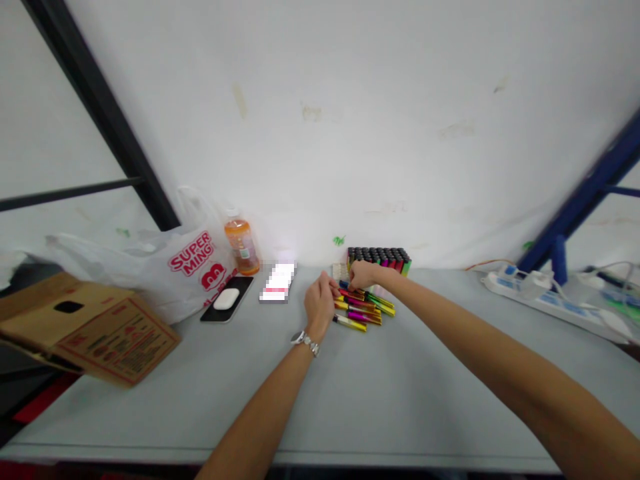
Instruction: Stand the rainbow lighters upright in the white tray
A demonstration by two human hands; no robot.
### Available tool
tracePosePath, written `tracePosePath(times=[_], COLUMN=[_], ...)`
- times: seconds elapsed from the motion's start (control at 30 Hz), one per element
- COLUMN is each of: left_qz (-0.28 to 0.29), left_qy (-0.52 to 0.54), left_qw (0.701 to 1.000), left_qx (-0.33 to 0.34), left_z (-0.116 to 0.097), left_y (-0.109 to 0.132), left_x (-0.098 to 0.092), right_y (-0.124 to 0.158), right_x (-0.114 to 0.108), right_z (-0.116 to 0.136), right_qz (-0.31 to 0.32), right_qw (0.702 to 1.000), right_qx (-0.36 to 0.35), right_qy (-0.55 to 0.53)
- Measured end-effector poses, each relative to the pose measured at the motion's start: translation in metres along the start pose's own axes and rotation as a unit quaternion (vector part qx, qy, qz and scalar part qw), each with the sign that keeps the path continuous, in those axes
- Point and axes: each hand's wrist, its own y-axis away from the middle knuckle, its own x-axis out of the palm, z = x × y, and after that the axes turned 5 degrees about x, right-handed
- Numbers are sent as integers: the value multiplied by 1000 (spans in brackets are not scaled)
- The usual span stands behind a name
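Observation:
A loose pile of shiny, slim lighters (pixel 363 317) in yellow, red, purple and green lies on the grey table. My left hand (pixel 320 303), with a metal watch on its wrist, rests at the left edge of this pile. Its fingers are curled together, and what they hold, if anything, is hidden. Over the far side of the pile, my right hand (pixel 364 273) is closed with the fingers pointing down; its fingertips hide whatever is between them. Just behind it stands a packed block of black-topped lighters (pixel 380 256), partly covered by the hand.
Left of my hands are a lit phone (pixel 278 283), a white case (pixel 227 299) on a dark tablet (pixel 207 315), an orange bottle (pixel 241 243), a plastic bag (pixel 165 293) and an open cardboard box (pixel 117 340). A power strip (pixel 565 310) lies at the right. A wall closes off the back.

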Motion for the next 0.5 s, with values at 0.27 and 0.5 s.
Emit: tracePosePath(times=[0.27, 0.5], left_qz=[-34, -14], left_qy=[-66, 25], left_qw=[995, 997], left_qx=[63, 66], left_z=[-7, -9], left_y=[-2, -3], left_x=[-4, 10], right_y=[6, 36], right_x=[11, 33], right_z=[-13, -25], right_qz=[-72, -139], right_qw=[992, 923], right_qx=[-51, -118], right_qy=[-84, -339])
